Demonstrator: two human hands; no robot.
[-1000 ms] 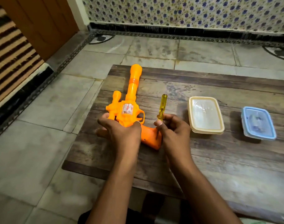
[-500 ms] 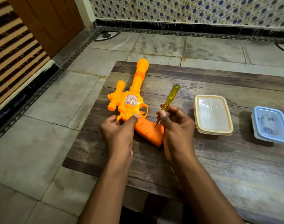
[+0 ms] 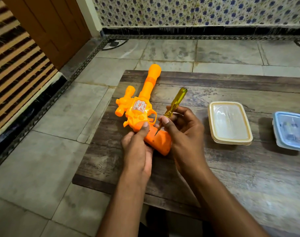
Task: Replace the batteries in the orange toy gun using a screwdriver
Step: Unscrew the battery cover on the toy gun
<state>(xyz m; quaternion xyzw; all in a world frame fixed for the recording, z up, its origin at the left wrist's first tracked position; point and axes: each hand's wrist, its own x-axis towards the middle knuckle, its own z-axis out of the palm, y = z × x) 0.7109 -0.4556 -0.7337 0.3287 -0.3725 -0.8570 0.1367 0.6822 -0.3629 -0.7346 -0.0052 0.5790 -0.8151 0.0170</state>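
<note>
The orange toy gun point(image 3: 142, 106) lies on its side on the low wooden table point(image 3: 214, 168), barrel pointing away from me. My left hand point(image 3: 137, 151) grips it where the body meets the handle, thumb on top. My right hand point(image 3: 183, 130) holds a screwdriver point(image 3: 174, 103) with a clear yellow handle, tilted up to the right. Its metal tip touches the top of the orange grip, close to my left thumb.
A cream-rimmed clear plastic box point(image 3: 229, 122) sits to the right of my hands, and a blue-lidded box point(image 3: 291, 130) with small items inside stands at the far right edge. Tiled floor surrounds the table; a wooden door point(image 3: 48, 26) and patterned wall lie beyond.
The gun was turned from upright to lying flat, with my left hand shifting toward the handle. The screwdriver tilted and its tip came down onto the grip.
</note>
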